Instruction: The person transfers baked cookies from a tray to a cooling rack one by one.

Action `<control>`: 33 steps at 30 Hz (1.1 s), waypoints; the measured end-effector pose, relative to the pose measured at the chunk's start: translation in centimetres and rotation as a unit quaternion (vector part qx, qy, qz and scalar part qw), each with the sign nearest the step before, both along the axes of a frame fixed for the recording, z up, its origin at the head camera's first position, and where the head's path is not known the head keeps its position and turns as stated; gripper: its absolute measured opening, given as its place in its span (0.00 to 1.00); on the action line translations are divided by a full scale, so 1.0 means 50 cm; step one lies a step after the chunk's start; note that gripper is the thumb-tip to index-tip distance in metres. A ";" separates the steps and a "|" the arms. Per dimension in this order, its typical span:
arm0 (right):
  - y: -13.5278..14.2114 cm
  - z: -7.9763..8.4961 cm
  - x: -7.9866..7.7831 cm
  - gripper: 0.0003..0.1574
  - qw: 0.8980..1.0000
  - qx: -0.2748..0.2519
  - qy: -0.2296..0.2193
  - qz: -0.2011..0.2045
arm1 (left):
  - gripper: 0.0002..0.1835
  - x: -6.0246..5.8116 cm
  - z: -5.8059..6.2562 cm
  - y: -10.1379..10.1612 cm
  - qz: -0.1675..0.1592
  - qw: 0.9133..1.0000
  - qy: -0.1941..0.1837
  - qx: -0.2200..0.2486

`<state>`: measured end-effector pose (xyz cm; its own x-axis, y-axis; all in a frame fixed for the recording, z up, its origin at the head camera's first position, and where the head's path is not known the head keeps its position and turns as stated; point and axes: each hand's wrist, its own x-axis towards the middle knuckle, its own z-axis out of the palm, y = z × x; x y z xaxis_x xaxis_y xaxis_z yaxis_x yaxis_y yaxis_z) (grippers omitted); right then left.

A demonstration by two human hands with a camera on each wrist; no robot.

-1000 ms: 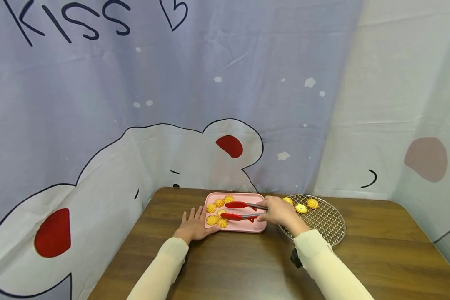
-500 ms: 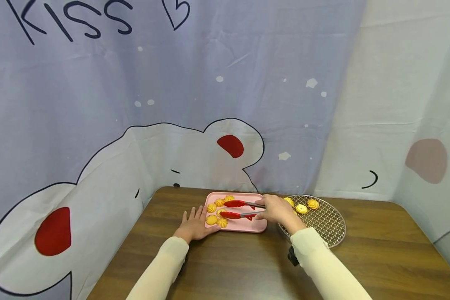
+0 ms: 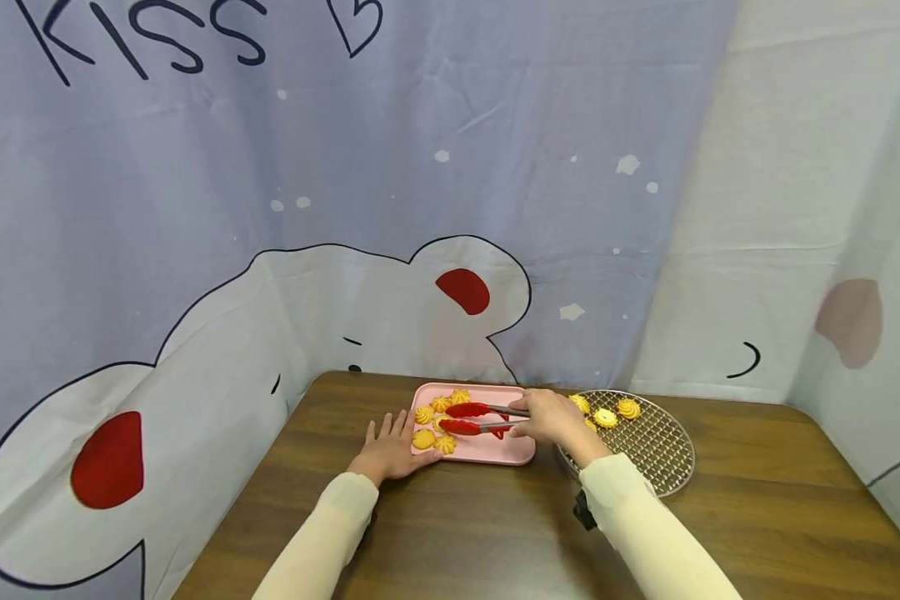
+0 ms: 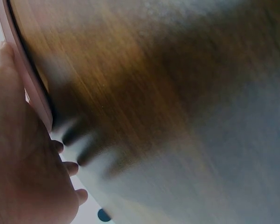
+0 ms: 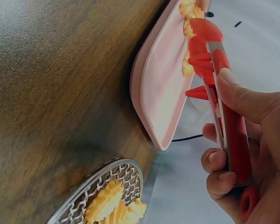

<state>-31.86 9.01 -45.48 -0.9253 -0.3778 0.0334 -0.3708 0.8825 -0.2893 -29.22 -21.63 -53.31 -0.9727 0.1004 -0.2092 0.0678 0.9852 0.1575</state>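
A pink tray (image 3: 487, 452) lies on the table with several yellow piped cookies (image 3: 424, 438) in its left part. My left hand (image 3: 387, 450) rests at the tray's left edge, fingers spread and thumb by the near rim. In the left wrist view the thumb (image 4: 3, 53) lies along the rim. My right hand (image 3: 555, 417) grips red-tipped tongs (image 3: 471, 410) by their handles. Their two tips stand slightly apart, pointing left around a cookie, which they partly hide. The right wrist view shows the fingers curled round the red handle (image 5: 235, 144).
Right of the tray stands a round wire rack (image 3: 660, 450) bearing several yellow cookies (image 3: 605, 418) near its far left side; my right forearm overlaps its edge. Brown wooden table (image 3: 480, 533) lies beneath, with a printed curtain (image 3: 345, 167) behind it.
The tongs' two tips have drawn closer together over the cookie, and my right hand has shifted slightly left. The left hand stays at the tray's edge.
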 end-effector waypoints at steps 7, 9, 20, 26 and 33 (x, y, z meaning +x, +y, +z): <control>0.004 0.003 0.002 0.28 1.000 0.005 0.016 -0.001 | 0.62 -0.015 -0.022 -0.008 0.006 1.000 0.002 -0.007; 0.002 0.005 0.003 0.29 1.000 -0.001 0.007 -0.005 | 0.62 -0.014 -0.021 -0.008 0.005 1.000 0.001 -0.004; -0.024 0.014 0.003 0.31 0.999 0.007 -0.015 -0.030 | 0.58 0.010 0.015 0.008 0.001 1.000 0.003 -0.004; -0.025 0.011 0.004 0.31 0.999 0.011 -0.006 -0.031 | 0.58 0.010 0.017 0.010 -0.001 1.000 0.003 -0.002; -0.016 0.019 0.014 0.32 1.000 0.013 0.006 -0.018 | 0.60 0.010 0.012 0.005 0.002 1.000 -0.007 0.003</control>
<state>-31.16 8.21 -44.51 -0.9381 -0.3446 0.0352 -0.3414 0.9026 -0.2623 -28.72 -21.36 -52.70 -0.9703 0.0971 -0.2217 0.0611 0.9846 0.1637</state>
